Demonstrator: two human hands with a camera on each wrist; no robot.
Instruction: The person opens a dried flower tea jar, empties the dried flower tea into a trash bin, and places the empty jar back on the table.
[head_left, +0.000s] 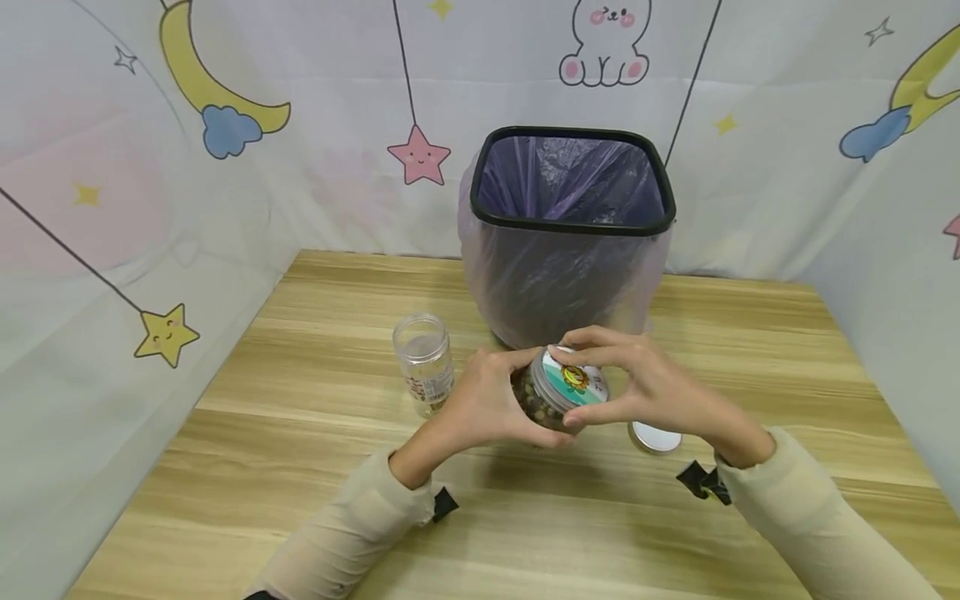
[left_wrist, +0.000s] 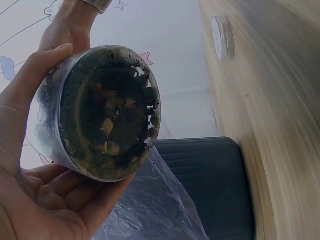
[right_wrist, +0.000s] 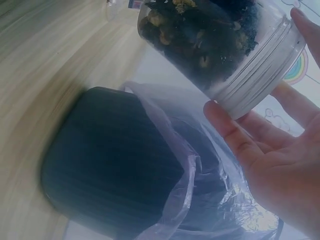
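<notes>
"Hands first: how do they stand?"

"The left hand (head_left: 491, 396) curls thumb and fingers round a squat, clear, round jar (head_left: 535, 405) of dark and pale bits; the right hand (head_left: 641, 375) pinches the rim of its ribbed, white-and-green-topped lid (head_left: 576, 380). They hold it tilted above the wood-grained counter (head_left: 337, 350), between near and far edges."

"How would it handle?"

"Fairly light, I'd judge: stiff plastic, rather slippery, contents apt to shift. Best cradle the body and take the lid by its ribs."

"Anything to read?"

"Just a sunflower face on the lid; the characters beside it are too small. No brand I can make out."

"And around it?"

"Toward the right edge lies a round, clear-rimmed, white-faced cap (head_left: 657, 438). Toward the left edge stands a tall, clear, lidless container (head_left: 423, 350), its red print illegible. Nearer the far edge: a dark bin (right_wrist: 110, 160) lined with a thin purple bag (head_left: 525, 187). Beyond that edge, white cloth (head_left: 352, 125) printed with stars and moons."
</notes>
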